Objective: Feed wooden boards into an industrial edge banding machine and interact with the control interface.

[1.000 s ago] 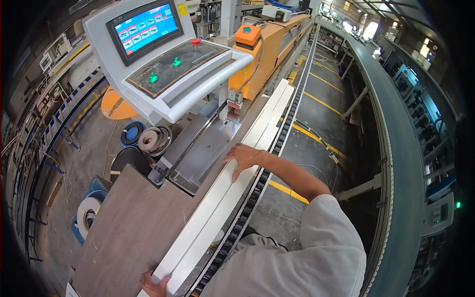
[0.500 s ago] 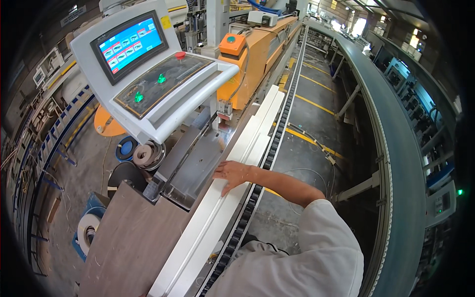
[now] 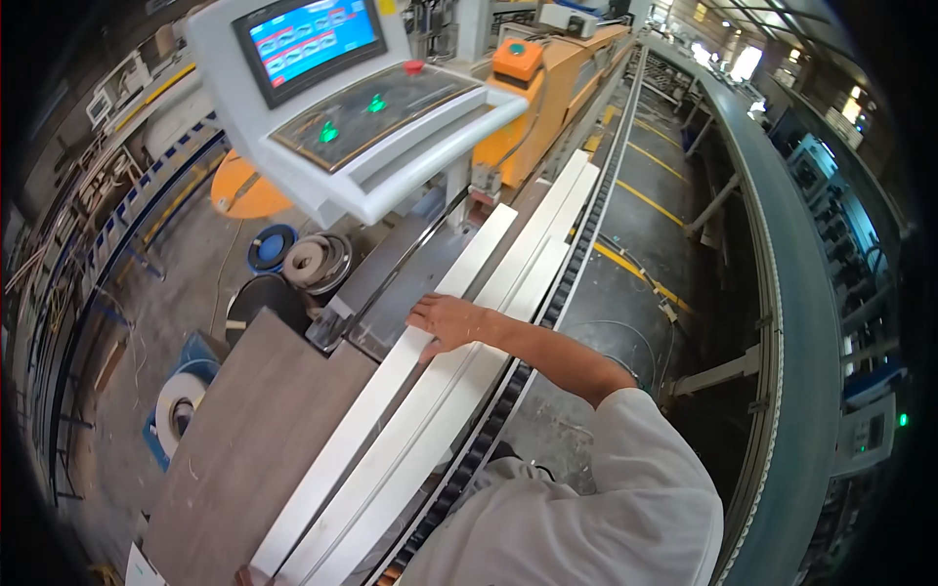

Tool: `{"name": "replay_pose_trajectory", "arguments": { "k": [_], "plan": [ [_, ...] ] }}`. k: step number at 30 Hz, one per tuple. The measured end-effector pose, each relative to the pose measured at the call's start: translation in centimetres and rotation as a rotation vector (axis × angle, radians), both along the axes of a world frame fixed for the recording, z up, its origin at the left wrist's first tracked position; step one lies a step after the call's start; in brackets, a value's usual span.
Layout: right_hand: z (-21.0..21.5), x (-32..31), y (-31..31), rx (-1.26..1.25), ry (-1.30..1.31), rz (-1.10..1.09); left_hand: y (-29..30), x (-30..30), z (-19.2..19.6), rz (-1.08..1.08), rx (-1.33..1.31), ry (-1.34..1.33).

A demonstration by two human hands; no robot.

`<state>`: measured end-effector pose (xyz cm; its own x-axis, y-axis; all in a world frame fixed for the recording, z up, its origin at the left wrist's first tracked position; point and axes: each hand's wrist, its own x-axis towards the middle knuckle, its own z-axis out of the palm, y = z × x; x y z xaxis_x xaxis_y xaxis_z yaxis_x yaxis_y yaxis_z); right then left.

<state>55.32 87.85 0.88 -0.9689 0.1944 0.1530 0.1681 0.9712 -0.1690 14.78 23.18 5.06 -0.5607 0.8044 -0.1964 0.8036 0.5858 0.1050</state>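
Observation:
A long white board strip lies slanted across the brown work surface, apart from the other strips by a narrow gap. My right hand is closed over the middle of this strip, fingers across its top and left edge, thumb on the near side. At the bottom edge of the view, the fingertips of my left hand are at the strip's near end; most of that hand is cut off. Right of the gap, several more white strips lie lengthwise side by side, beneath my right forearm.
A grey control panel with a lit screen overhangs the machine bed, before an orange machine housing. A roller track runs along the right of the strips. Further right is a green conveyor belt. Tape rolls stand on the left.
One white strip has come away from the others and moved left onto the work surface, with my right hand on it. My left fingertips have come into view. The view has shifted.

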Motion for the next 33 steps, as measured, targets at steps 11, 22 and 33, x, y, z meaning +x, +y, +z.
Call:
{"name": "replay_pose_trajectory", "arguments": {
  "k": [11, 22, 33],
  "plan": [
    [-3.8, -7.0, -2.4, 0.035, 0.139, -0.259, -1.8, -7.8, -4.7, -0.093, -0.001, -0.022],
    [-7.2, -8.3, 1.3, -0.314, 0.162, -1.19, 5.0, -8.7, -7.5, -0.12, 0.162, -0.066],
    [-6.3, -6.0, 5.5, -0.319, 0.047, -1.158, 12.8, -5.3, -4.9, -0.141, 0.278, -0.062]
  ]
}}
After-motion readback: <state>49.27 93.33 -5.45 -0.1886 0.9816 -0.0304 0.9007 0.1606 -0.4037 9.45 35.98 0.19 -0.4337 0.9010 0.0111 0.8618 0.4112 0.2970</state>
